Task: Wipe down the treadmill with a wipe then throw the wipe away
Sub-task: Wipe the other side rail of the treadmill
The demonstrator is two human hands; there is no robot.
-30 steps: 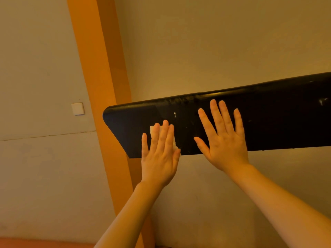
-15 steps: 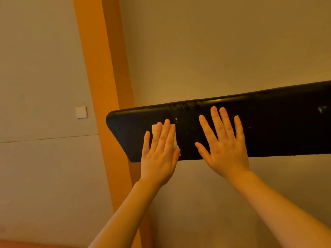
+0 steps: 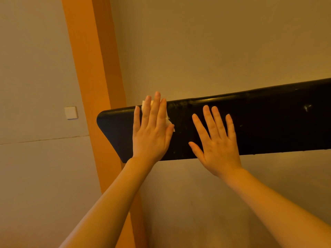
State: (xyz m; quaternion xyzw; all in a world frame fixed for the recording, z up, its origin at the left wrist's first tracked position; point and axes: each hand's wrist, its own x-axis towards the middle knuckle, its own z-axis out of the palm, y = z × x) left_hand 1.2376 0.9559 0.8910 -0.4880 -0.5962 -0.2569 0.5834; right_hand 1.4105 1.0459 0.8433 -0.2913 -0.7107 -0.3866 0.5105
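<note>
The left hand (image 3: 152, 133) lay flat, fingers straight, pressing one white wipe (image 3: 168, 120) against the black treadmill panel (image 3: 268, 119) near its left end; wipe corners showed above and beside the fingers. The right hand (image 3: 216, 140), fingers spread, rested flat and bare on the panel just beside it. Behind stood beige walls (image 3: 215, 51), one orange pillar (image 3: 93, 68) and one wall switch (image 3: 71, 112).

Plain beige walls (image 3: 215, 51) in warm dim light, an orange vertical beam (image 3: 93, 68), a small white wall switch (image 3: 71, 112).
</note>
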